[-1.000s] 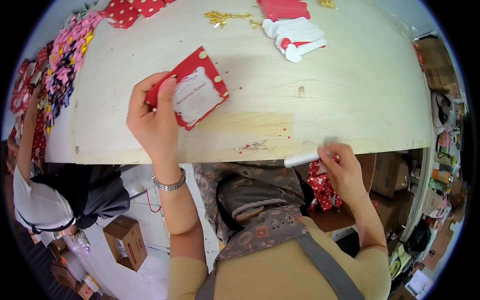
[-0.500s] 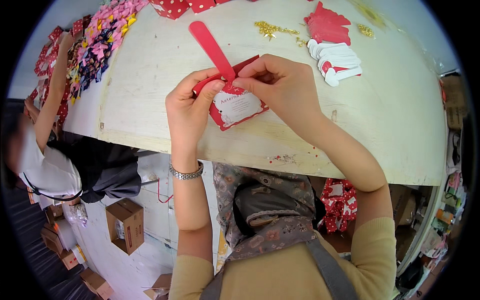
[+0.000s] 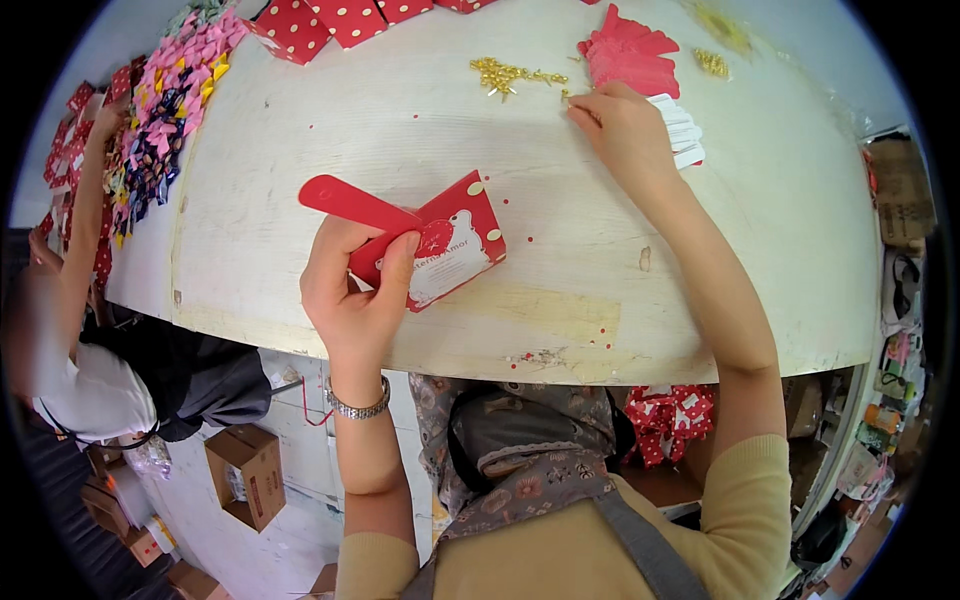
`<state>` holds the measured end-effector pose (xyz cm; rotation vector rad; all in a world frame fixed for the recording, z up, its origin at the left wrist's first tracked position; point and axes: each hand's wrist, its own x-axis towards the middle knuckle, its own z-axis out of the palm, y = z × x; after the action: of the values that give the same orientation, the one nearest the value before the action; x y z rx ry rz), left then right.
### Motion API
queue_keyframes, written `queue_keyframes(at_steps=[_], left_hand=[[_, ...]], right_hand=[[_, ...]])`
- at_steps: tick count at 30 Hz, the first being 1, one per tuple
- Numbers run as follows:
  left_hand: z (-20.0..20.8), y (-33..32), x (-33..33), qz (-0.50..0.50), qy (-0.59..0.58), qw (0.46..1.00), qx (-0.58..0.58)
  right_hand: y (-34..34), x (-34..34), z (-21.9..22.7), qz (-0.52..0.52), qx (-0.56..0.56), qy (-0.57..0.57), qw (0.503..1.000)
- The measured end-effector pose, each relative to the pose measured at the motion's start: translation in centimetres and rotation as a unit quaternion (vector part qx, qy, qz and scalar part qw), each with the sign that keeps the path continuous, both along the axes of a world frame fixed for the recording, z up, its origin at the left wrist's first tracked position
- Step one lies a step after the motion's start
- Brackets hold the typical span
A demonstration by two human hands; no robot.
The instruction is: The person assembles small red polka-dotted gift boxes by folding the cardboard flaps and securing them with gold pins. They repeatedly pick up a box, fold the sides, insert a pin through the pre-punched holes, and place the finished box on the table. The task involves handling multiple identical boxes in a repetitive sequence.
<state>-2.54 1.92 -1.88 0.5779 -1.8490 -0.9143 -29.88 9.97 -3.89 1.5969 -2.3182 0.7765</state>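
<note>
My left hand grips a small red card box with a white printed label, its thumb pressed on the front. A red rounded strip crosses the top of the box and sticks out to the left under the same grip. Farther off to the right, my right hand reaches over the table. Its fingertips are pinched at a small gold paper fastener, beside a loose pile of gold paper fasteners. The lower part of the box's left side is hidden by my left hand.
Red strips and white strips lie stacked by my right hand. Dotted red boxes stand at the far edge. Colourful bows are heaped at left, where a co-worker's arm reaches. A carton sits on the floor.
My right hand has left the box and moved away to the gold fasteners. My left hand has drawn the box nearer and left, and the strip now leans more to the left.
</note>
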Motion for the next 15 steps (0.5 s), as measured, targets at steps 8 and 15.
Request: queue_keyframes(at_steps=[8, 15], left_hand=[[-1.0, 0.0, -0.1, 0.009, 0.039, 0.998, -0.050], [-2.2, -0.3, -0.2, 0.006, 0.061, 0.996, -0.067]], right_hand=[[-0.7, -1.3, 0.5, -0.054, 0.131, -0.103, 0.985], [2.6, 7.4, 7.0, 0.257, -0.025, -0.284, 0.923]])
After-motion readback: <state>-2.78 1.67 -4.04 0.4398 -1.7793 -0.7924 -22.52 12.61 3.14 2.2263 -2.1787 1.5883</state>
